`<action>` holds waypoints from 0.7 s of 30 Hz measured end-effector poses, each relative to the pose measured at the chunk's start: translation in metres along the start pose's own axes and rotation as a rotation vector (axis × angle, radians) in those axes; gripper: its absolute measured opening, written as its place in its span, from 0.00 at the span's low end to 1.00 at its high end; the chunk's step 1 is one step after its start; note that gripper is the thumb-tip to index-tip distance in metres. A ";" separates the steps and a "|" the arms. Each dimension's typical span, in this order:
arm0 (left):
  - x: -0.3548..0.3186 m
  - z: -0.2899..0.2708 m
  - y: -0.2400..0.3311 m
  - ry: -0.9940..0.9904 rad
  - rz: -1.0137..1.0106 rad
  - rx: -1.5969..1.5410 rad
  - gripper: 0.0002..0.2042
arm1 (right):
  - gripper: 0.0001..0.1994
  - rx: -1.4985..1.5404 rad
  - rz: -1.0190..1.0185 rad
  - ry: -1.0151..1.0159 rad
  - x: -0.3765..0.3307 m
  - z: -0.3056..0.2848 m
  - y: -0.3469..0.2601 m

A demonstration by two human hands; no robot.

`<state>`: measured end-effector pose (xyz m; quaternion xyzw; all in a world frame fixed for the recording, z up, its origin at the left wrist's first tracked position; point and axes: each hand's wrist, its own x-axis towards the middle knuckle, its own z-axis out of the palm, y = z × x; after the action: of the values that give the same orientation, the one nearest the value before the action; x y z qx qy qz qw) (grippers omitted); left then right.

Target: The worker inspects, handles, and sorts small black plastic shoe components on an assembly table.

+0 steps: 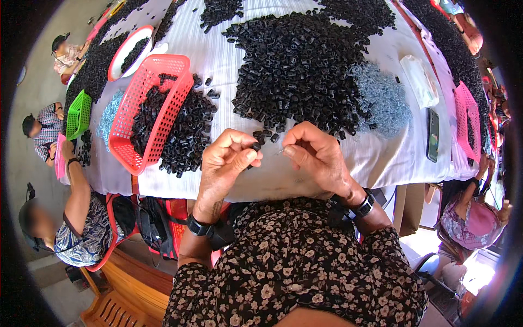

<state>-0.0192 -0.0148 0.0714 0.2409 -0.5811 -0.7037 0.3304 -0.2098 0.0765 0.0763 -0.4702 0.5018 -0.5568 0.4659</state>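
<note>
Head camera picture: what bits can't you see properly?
- Small black piece: mostly covered by left hand fingers.
- Right hand: whatever its fingertips pinch is too small to tell.
- Red basket: its inside is hidden, tilted on edge.
- Dark phone: screen too small.

Head camera, looking down, close over table

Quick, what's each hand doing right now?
Left hand: fingers pinched shut on a small black plastic piece.
Right hand: fingers curled closed; what they hold cannot be told.
</note>
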 end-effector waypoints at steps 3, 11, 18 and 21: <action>-0.003 0.008 0.000 -0.009 -0.027 -0.045 0.08 | 0.03 0.089 0.018 -0.019 0.004 0.004 -0.002; -0.005 0.014 0.000 -0.045 -0.038 -0.030 0.07 | 0.04 0.096 0.017 -0.026 0.004 0.011 0.004; -0.006 0.015 -0.001 -0.031 -0.052 -0.057 0.07 | 0.05 0.048 0.038 -0.011 0.001 0.009 0.007; -0.006 0.014 -0.005 -0.017 -0.049 -0.090 0.08 | 0.04 0.186 0.070 -0.027 0.001 0.010 0.005</action>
<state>-0.0263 0.0000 0.0689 0.2340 -0.5454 -0.7390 0.3188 -0.1996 0.0736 0.0722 -0.4145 0.4578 -0.5778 0.5336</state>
